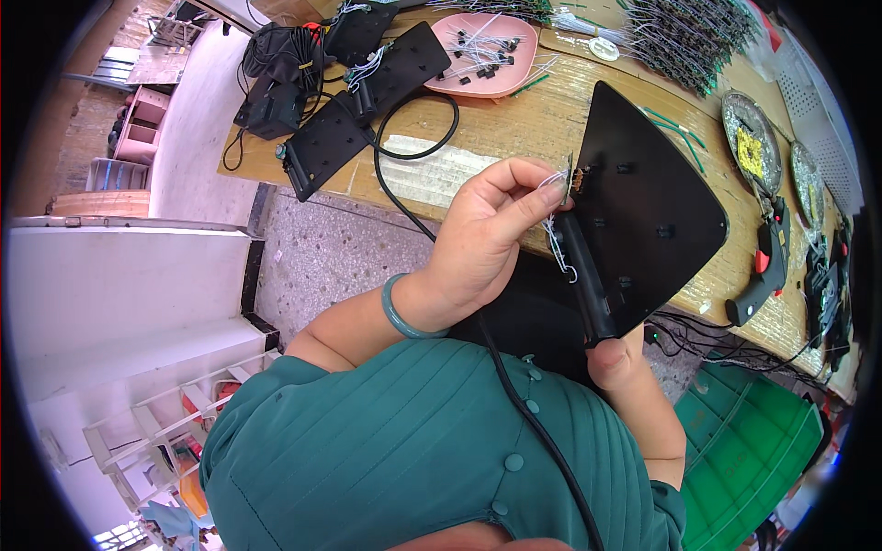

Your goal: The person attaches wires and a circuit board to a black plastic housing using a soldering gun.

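Note:
My left hand (487, 225), with a bracelet at the wrist, pinches a small circuit board (569, 184) edge-on between thumb and fingertips. Thin white wires (557, 241) hang from the board along a black tube. That tube (586, 285) runs along the near edge of a flat black plastic panel (652, 202) with small raised posts, tilted over the table edge. At the tube's lower end, my right hand (614, 362) grips the panel from below; its thumb shows, and its other fingers are hidden.
Behind lie other black panels (400, 69), a coiled black cable (276, 55) and a pink tray (444, 81) of wired parts. Bundled wired boards (689, 41) are at the far right. A glue gun (767, 266) and metal dish (746, 115) lie right, above a green crate (749, 450). A black cable (528, 409) crosses my front.

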`<state>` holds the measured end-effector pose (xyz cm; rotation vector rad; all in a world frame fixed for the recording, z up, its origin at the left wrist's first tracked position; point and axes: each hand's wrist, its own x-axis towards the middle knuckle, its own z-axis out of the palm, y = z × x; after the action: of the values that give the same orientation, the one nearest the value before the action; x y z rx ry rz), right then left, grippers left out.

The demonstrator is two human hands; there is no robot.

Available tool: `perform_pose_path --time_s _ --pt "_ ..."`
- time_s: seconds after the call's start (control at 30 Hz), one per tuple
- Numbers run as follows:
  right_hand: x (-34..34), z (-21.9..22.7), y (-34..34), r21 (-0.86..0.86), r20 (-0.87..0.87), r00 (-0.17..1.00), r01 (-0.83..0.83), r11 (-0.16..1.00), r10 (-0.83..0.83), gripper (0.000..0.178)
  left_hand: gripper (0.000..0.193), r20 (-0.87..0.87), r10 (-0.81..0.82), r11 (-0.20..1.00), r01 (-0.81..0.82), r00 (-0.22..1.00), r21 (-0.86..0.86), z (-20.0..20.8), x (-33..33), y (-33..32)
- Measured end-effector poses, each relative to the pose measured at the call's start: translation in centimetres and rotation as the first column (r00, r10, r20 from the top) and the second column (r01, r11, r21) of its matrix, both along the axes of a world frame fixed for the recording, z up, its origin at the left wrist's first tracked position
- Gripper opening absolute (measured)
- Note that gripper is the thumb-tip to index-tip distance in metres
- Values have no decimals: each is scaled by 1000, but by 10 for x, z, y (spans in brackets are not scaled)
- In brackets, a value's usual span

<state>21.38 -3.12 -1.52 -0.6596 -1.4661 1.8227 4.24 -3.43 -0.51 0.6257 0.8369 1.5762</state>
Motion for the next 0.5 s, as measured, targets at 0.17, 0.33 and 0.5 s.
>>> perform_pose_path --time_s 0.17,0.33,0.5 --pt "-14 -9 3 47 -158 987 20 999 -12 112 8 1 -1 1000 1 1000 -2 -1 -1 -1" --pt "-18 -5 2 -5 -210 977 30 1000 -31 113 7 35 -34 999 34 999 -6 -3 0 0" --pt "-13 -11 0 -7 -208 978 10 1000 -12 112 8 78 -34 999 36 996 -25 -4 1 0"
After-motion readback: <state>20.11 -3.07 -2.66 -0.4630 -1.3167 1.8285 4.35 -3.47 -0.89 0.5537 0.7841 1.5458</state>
